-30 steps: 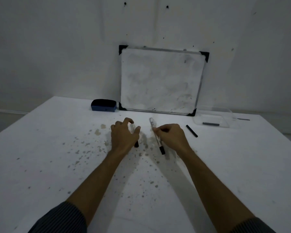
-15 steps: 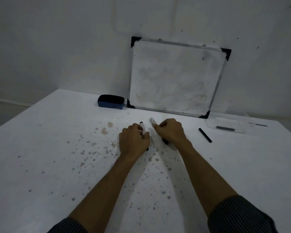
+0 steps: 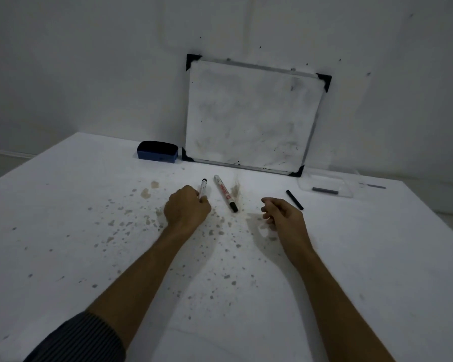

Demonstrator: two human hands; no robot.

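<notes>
Left hand grips a marker, seemingly picking it up, while right hand hangs loose, empty; next probably uncapping.

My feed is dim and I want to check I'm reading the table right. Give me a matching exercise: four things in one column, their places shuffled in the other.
Things:
1. thin marker
2. red-lettered marker
3. eraser
4. grey stick

Places:
A. inside the clear tray
B. just left of the whiteboard, by the wall
C. gripped in the left hand
D. lying loose on the table, no hand on it

Pairs: 1-C, 2-D, 3-B, 4-A
</notes>
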